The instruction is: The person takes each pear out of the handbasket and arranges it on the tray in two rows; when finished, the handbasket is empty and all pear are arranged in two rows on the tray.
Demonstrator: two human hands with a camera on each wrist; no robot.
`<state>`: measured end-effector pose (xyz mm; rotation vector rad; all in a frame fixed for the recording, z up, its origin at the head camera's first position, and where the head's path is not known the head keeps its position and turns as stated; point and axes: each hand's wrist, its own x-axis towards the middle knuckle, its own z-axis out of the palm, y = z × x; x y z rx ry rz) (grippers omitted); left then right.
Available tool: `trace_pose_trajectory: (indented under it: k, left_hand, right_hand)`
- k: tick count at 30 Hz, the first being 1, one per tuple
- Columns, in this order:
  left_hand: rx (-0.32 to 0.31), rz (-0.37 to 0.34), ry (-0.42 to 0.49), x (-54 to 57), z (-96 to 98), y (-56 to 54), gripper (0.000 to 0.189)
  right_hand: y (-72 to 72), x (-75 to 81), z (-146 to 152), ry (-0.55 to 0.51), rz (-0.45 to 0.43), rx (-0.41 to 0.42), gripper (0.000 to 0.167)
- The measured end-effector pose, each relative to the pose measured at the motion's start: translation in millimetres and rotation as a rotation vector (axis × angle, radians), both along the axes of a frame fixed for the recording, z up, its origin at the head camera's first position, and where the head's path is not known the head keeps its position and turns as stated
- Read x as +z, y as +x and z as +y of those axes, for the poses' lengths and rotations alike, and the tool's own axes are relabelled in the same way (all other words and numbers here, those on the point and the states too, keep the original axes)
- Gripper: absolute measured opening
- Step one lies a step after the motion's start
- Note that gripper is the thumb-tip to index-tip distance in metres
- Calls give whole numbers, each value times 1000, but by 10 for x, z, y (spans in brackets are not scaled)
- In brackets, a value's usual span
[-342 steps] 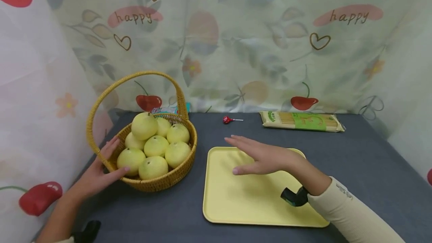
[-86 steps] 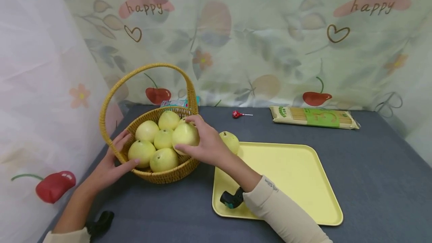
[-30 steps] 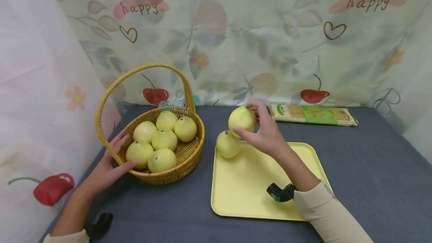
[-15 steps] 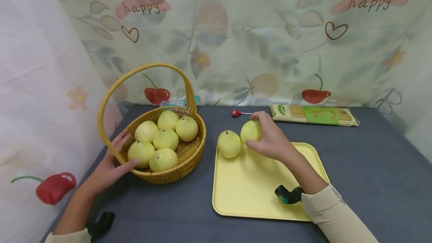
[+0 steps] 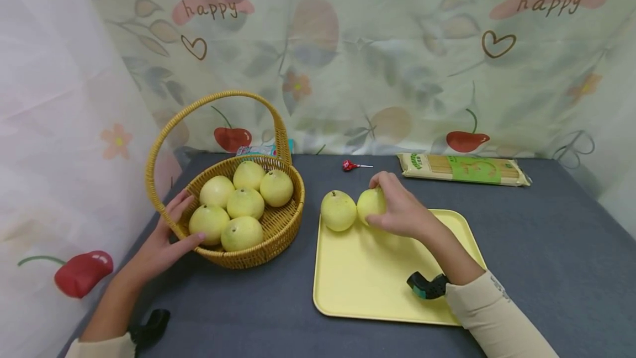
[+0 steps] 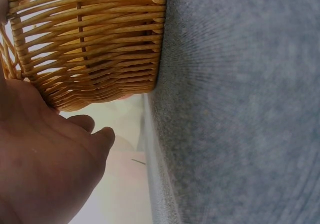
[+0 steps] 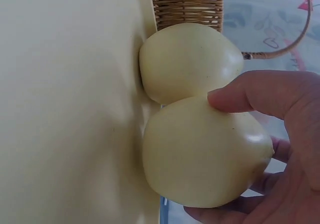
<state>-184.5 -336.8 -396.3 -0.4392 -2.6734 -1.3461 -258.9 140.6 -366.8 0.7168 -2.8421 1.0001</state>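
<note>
My left hand (image 5: 161,245) holds the side of the wicker basket (image 5: 253,259), thumb over its rim below the handle. In the left wrist view, two fingertips of that hand (image 6: 47,154) show below the woven wall (image 6: 100,48). Several pale yellow-green pears (image 5: 245,203) lie in the basket. My right hand (image 5: 404,211) grips another pear (image 5: 370,206) at the far edge of the yellow tray (image 5: 367,286). In the right wrist view this pear (image 7: 200,154) is against a second pear (image 7: 187,63), with thumb on one side and fingers behind.
At the back lie a red-wrapped lollipop (image 5: 350,166) and a long noodle packet (image 5: 464,170). A blue packet (image 5: 258,149) shows partly behind the basket. A patterned cloth (image 5: 367,59) hangs behind the dark grey table (image 5: 536,247).
Over the last second my right hand has lowered its pear from above the tray's far edge to beside the pear there. Earlier it took that pear from the basket. The left hand stays put.
</note>
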Motion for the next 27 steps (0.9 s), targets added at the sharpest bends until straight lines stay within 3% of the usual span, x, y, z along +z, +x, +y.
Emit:
trace_pose_trajectory:
  k: [27]
  left_hand:
    - [0, 8, 8, 8, 13, -8, 79]
  right_hand:
    - [-5, -68, -72, 24, 44, 92, 55]
